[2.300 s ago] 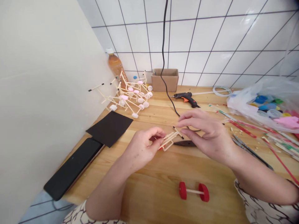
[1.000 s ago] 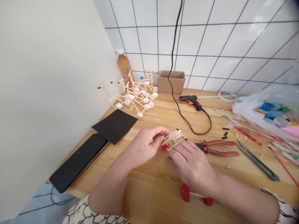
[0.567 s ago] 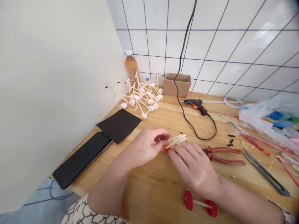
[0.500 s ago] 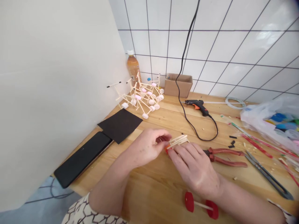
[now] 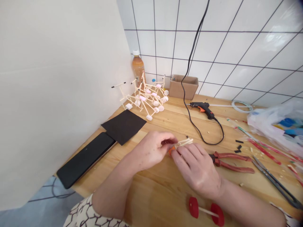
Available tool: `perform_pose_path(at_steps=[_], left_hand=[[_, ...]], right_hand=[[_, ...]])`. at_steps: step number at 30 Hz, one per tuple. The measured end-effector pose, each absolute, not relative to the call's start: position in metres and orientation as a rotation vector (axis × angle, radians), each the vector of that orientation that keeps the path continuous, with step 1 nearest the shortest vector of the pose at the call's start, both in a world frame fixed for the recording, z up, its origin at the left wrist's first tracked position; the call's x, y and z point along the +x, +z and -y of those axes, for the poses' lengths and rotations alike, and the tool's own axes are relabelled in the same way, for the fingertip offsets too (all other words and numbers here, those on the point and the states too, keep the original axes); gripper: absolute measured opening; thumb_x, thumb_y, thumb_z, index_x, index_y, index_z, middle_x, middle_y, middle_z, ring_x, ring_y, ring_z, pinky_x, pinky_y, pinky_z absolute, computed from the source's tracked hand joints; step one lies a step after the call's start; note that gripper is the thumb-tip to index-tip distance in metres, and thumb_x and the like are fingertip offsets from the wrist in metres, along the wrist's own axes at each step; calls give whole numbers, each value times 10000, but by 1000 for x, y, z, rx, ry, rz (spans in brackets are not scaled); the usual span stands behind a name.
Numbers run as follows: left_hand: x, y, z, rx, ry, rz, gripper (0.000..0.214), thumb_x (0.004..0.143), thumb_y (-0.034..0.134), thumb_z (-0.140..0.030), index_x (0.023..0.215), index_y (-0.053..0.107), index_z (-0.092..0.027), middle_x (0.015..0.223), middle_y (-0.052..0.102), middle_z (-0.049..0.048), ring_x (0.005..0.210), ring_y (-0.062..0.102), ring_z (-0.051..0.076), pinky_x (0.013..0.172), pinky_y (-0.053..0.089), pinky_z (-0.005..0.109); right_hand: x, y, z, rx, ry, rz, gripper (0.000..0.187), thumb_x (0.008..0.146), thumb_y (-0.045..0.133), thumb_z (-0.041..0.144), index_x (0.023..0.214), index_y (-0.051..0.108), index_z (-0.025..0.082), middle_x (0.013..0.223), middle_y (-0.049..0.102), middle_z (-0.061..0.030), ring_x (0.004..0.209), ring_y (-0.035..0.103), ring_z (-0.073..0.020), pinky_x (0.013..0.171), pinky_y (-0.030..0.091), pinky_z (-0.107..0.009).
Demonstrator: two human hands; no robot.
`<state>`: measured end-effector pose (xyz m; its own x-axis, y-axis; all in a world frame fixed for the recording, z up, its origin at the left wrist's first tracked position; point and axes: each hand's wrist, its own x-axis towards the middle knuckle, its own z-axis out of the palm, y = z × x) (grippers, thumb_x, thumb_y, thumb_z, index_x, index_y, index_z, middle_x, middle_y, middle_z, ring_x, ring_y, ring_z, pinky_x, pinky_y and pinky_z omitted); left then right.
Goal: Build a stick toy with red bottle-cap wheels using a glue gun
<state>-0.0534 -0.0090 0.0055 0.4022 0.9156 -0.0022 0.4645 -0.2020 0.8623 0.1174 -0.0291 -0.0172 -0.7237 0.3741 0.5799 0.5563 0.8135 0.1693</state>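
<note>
While left hand pinches frame beside orange piece, right hand curls over near side, hold hidden from me. Frame lies between hands, over table. I judge it light, stiff, fragile; best gripped lightly, near end.

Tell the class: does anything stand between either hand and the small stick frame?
Nothing visible does. The left hand pinches the stick frame, and the right hand is up against it, its exact grip hidden. The pliers lie to the right and the red-wheeled axle nearer the person, neither in between.
</note>
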Motion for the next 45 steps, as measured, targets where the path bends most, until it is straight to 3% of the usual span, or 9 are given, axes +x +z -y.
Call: perform_pose_path(at_steps=[16, 20, 26, 33, 45], left_hand=[[-53, 4, 8, 1821, 688, -1161, 208, 802, 495, -86, 893, 658, -178, 903, 704, 4, 842, 640, 130, 748, 490, 211], [-52, 6, 9, 1800, 674, -1159, 181, 817, 494, -123, 884, 653, -178, 895, 700, 2, 841, 633, 134, 738, 491, 211], [-51, 7, 10, 1793, 652, -1183, 181, 812, 502, -141, 897, 655, -187, 906, 700, -4, 856, 629, 137, 742, 484, 212], [-48, 10, 9, 1798, 641, -1217, 202, 788, 491, -95, 870, 659, -170, 851, 700, 5, 769, 629, 128, 703, 490, 204], [-45, 12, 11, 1793, 644, -1224, 193, 792, 499, -102, 858, 668, -167, 836, 701, 7, 742, 623, 119, 670, 484, 183]], right_hand=[[120, -21, 31, -698, -412, 2454, 279, 850, 381, 85, 895, 656, 78, 752, 642, -111, 704, 496, -215, 638, 394, -361], [128, -16, 30, -743, -349, 2398, 185, 834, 472, 109, 925, 632, 101, 780, 650, -93, 717, 508, -205, 652, 399, -358], [161, 5, 26, -942, -149, 2153, 137, 775, 589, 91, 901, 597, 144, 786, 642, -72, 712, 536, -179, 635, 431, -322], [178, -14, 17, -1108, 64, 2120, 68, 825, 537, 138, 843, 594, 169, 751, 628, -47, 696, 552, -164, 640, 441, -305], [169, -19, 5, -1366, 724, 1892, 162, 826, 525, 253, 794, 648, 153, 714, 662, -35, 653, 587, -152, 622, 454, -268]])
